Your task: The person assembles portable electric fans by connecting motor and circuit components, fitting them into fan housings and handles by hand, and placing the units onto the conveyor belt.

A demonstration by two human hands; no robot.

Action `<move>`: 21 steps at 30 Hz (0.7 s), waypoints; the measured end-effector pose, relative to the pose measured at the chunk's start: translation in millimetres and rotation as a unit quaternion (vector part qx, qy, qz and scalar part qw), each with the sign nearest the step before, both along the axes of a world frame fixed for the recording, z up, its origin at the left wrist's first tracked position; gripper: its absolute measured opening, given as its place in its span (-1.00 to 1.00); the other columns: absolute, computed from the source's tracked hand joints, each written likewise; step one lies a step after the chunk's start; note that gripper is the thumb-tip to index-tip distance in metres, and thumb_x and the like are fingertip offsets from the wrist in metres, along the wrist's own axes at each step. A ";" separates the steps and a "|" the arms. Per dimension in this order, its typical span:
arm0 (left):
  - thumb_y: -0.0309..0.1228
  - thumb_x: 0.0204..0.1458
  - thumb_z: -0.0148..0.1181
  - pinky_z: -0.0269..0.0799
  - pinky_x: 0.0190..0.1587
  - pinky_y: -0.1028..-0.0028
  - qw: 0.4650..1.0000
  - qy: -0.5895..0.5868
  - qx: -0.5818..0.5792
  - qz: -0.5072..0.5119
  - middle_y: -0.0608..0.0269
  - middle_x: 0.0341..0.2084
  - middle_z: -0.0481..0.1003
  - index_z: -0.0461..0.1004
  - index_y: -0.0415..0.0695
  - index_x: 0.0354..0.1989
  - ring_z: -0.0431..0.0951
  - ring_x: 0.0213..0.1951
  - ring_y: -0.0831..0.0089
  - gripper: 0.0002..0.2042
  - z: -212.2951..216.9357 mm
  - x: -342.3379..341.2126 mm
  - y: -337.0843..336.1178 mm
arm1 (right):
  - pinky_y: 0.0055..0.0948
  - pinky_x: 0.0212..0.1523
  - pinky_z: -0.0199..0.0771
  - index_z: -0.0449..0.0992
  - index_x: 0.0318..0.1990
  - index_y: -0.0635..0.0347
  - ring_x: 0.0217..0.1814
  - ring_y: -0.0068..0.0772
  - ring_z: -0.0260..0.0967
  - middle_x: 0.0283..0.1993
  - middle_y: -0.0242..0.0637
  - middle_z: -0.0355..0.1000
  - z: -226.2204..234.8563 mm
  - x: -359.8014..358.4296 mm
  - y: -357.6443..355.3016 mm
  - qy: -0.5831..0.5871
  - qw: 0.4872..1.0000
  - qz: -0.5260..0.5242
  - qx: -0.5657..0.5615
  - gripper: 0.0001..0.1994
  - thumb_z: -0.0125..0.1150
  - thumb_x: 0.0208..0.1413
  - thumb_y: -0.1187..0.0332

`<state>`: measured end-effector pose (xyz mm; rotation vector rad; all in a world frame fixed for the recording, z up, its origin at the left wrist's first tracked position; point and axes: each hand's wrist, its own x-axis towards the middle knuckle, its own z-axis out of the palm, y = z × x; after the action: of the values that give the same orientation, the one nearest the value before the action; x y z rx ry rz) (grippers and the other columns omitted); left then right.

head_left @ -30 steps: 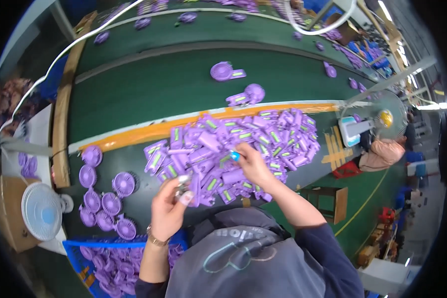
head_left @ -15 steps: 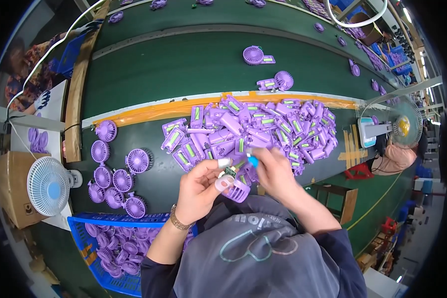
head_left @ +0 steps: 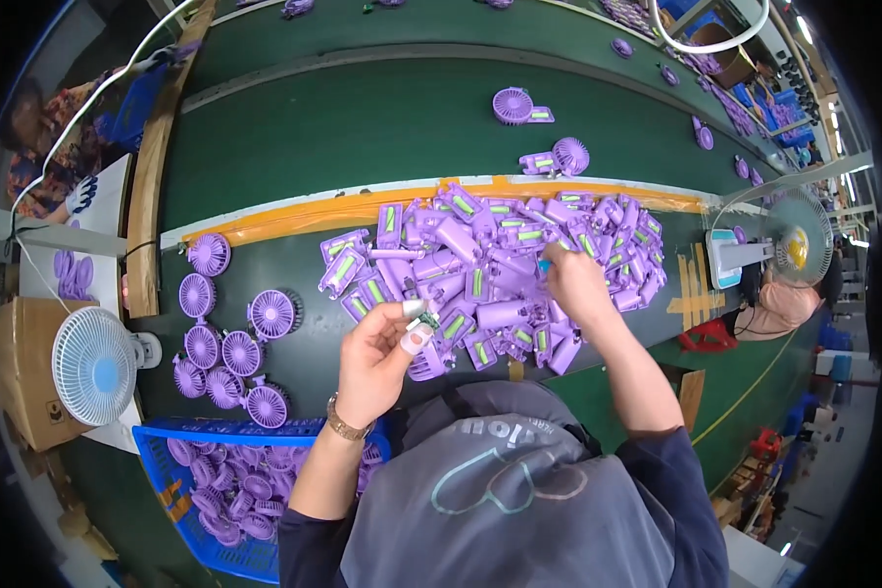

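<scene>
My left hand (head_left: 375, 348), with white covers on thumb and fingertip, is closed in a pinch near the table's front edge. It holds a purple fan head (head_left: 426, 367) by a small green circuit board (head_left: 427, 320); fingers hide part of both. Beyond it, my right hand (head_left: 578, 281) is over the pile of purple handle shells (head_left: 505, 314), many with a light green strip. A bit of blue covering (head_left: 545, 265) shows at its fingertips. Those fingers are bent together and point down into the pile; what they grip, if anything, is hidden.
Several purple fan heads (head_left: 242, 354) lie left on the dark table. A blue crate (head_left: 265, 561) of fan heads stands at the lower left. Desk fans stand at left (head_left: 96, 367) and right (head_left: 799, 250). Beyond an orange-taped ledge (head_left: 294, 224), a green belt (head_left: 363, 127) carries fan pieces.
My right hand has moved away from my left, forward and right onto the pile. My left hand has shifted slightly left with the fan head. Fan pieces on the belt have shifted right.
</scene>
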<state>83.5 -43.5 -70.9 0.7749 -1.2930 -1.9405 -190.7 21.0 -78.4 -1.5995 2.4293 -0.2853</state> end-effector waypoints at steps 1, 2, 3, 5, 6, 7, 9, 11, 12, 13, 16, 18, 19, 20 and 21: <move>-0.63 0.00 0.05 0.34 -0.16 0.62 1.000 0.002 0.012 -0.004 0.28 -0.29 0.46 0.34 -0.29 -0.11 0.44 -0.23 0.62 -0.76 -2.6 1.9 1.1 | -0.23 -0.45 0.39 0.42 -0.36 0.30 -0.49 -0.10 0.43 -0.56 0.05 0.40 4.2 2.2 3.3 -0.021 0.998 0.033 -0.049 -0.87 -0.05 -0.09 0.57; -0.63 0.00 0.05 0.35 -0.16 0.62 1.000 0.005 0.023 -0.008 0.29 -0.29 0.46 0.35 -0.29 -0.11 0.44 -0.24 0.62 -0.76 -4.5 3.5 2.5 | -0.23 -0.45 0.39 0.42 -0.36 0.30 -0.49 -0.10 0.43 -0.56 0.05 0.40 8.6 1.1 5.1 -0.022 0.998 0.034 -0.049 -0.87 -0.05 -0.09 0.57; -0.63 0.00 0.06 0.35 -0.17 0.63 0.999 0.008 0.033 -0.010 0.30 -0.30 0.46 0.37 -0.30 -0.13 0.45 -0.26 0.63 -0.77 -5.3 3.7 5.0 | -0.35 -0.49 0.37 0.42 -0.36 0.32 -0.52 -0.26 0.41 -0.58 -0.07 0.41 12.8 -2.6 6.4 -0.182 0.981 -0.032 -0.053 -0.89 -0.03 -0.07 0.58; -0.62 0.00 0.07 0.35 -0.19 0.63 0.999 0.004 0.035 -0.017 0.30 -0.30 0.46 0.38 -0.29 -0.13 0.45 -0.28 0.63 -0.78 -7.5 5.4 6.0 | -0.68 -0.51 0.29 0.42 -0.41 0.34 -0.55 -0.69 0.29 -0.59 -0.45 0.37 18.4 -10.0 2.6 -0.371 0.923 -0.089 -0.044 -0.95 0.06 0.02 0.53; -0.61 0.00 0.08 0.36 -0.20 0.63 0.999 0.006 0.031 -0.027 0.31 -0.30 0.47 0.39 -0.29 -0.14 0.45 -0.30 0.64 -0.78 -8.4 3.2 3.9 | -0.68 -0.51 0.29 0.42 -0.41 0.34 -0.55 -0.69 0.29 -0.59 -0.45 0.37 20.4 -9.4 1.6 -0.369 0.924 -0.090 -0.046 -0.95 0.06 0.02 0.53; -0.61 0.00 0.08 0.36 -0.20 0.63 0.999 0.008 0.030 -0.028 0.31 -0.30 0.47 0.39 -0.29 -0.14 0.45 -0.30 0.64 -0.78 -8.0 1.3 2.6 | -0.68 -0.51 0.29 0.43 -0.40 0.32 -0.54 -0.69 0.30 -0.58 -0.44 0.37 21.7 -5.1 1.5 -0.467 0.875 -0.122 -0.033 -0.96 0.08 0.01 0.53; -0.60 -0.02 0.11 0.38 -0.20 0.59 0.999 -0.019 -0.001 -0.032 0.25 -0.32 0.47 0.40 -0.28 -0.17 0.47 -0.29 0.57 -0.79 -5.6 1.2 4.5 | -0.71 -0.53 0.26 0.44 -0.37 0.26 -0.54 -0.69 0.29 -0.57 -0.43 0.36 29.5 9.5 5.7 -0.602 0.782 -0.162 -0.023 -0.95 0.13 0.00 0.49; -0.59 -0.04 0.12 0.38 -0.25 0.60 0.999 -0.019 -0.030 -0.025 0.25 -0.33 0.46 0.42 -0.28 -0.17 0.47 -0.32 0.59 -0.78 10.2 0.0 5.4 | -0.71 -0.53 0.25 0.44 -0.36 0.26 -0.53 -0.68 0.30 -0.56 -0.41 0.37 51.7 35.0 16.6 -0.646 0.749 -0.147 -0.016 -0.94 0.12 0.01 0.48; -0.59 -0.05 0.13 0.38 -0.29 0.62 0.997 -0.014 -0.069 -0.024 0.25 -0.33 0.45 0.43 -0.28 -0.18 0.46 -0.34 0.60 -0.78 18.2 -4.0 1.2 | -0.71 -0.54 0.25 0.44 -0.35 0.27 -0.53 -0.67 0.31 -0.56 -0.40 0.38 61.7 45.1 17.6 -0.686 0.716 -0.129 -0.020 -0.93 0.12 0.02 0.47; -0.58 -0.07 0.15 0.38 -0.31 0.62 0.996 0.001 -0.084 -0.015 0.21 -0.34 0.43 0.45 -0.28 -0.21 0.47 -0.37 0.57 -0.79 22.5 -7.0 0.4 | -0.72 -0.55 0.23 0.43 -0.33 0.27 -0.53 -0.67 0.30 -0.55 -0.39 0.38 68.2 54.6 18.4 -0.701 0.705 -0.108 -0.012 -0.92 0.11 0.03 0.46; -0.55 -0.08 0.17 0.39 -0.32 0.61 0.986 -0.025 -0.154 -0.052 0.20 -0.34 0.42 0.45 -0.28 -0.23 0.47 -0.38 0.54 -0.80 43.7 -8.3 -4.2 | -0.72 -0.56 0.15 0.42 -0.22 0.26 -0.53 -0.72 0.23 -0.50 -0.38 0.40 78.1 69.2 23.0 -0.740 0.671 -0.040 0.004 -0.87 0.05 0.09 0.45; -0.54 -0.09 0.18 0.40 -0.36 0.60 0.983 -0.026 -0.169 -0.061 0.18 -0.35 0.42 0.46 -0.29 -0.25 0.47 -0.41 0.53 -0.80 54.6 -9.2 -3.9 | -0.72 -0.57 0.12 0.41 -0.21 0.27 -0.55 -0.73 0.19 -0.49 -0.36 0.41 83.8 75.8 26.9 -0.760 0.649 -0.021 0.008 -0.87 0.02 0.11 0.47; -0.54 -0.09 0.18 0.40 -0.37 0.59 0.983 -0.024 -0.166 -0.078 0.18 -0.35 0.42 0.45 -0.29 -0.25 0.47 -0.42 0.53 -0.80 58.1 -9.3 -3.2 | -0.73 -0.58 0.10 0.40 -0.21 0.28 -0.56 -0.75 0.16 -0.49 -0.35 0.41 89.2 78.9 28.2 -0.757 0.653 -0.026 0.011 -0.87 0.00 0.12 0.47; -0.54 -0.09 0.18 0.41 -0.39 0.59 0.982 -0.023 -0.162 -0.095 0.17 -0.35 0.42 0.45 -0.30 -0.25 0.47 -0.43 0.53 -0.80 60.8 -9.4 -2.7 | -0.73 -0.58 0.10 0.40 -0.21 0.28 -0.56 -0.75 0.16 -0.49 -0.35 0.41 92.4 80.7 29.8 -0.757 0.652 -0.026 0.011 -0.87 0.00 0.12 0.47; -0.55 -0.07 0.16 0.41 -0.39 0.60 0.980 -0.024 -0.165 -0.110 0.17 -0.34 0.41 0.44 -0.31 -0.24 0.48 -0.42 0.55 -0.80 62.9 -8.2 -2.2 | -0.74 -0.58 0.09 0.40 -0.21 0.29 -0.56 -0.76 0.17 -0.48 -0.36 0.42 95.3 82.7 32.0 -0.751 0.660 -0.020 0.006 -0.87 0.00 0.12 0.47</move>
<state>75.3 -45.7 -7.9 0.5328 -1.7366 -1.8122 -108.0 53.0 16.9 -0.6018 1.0603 -1.0490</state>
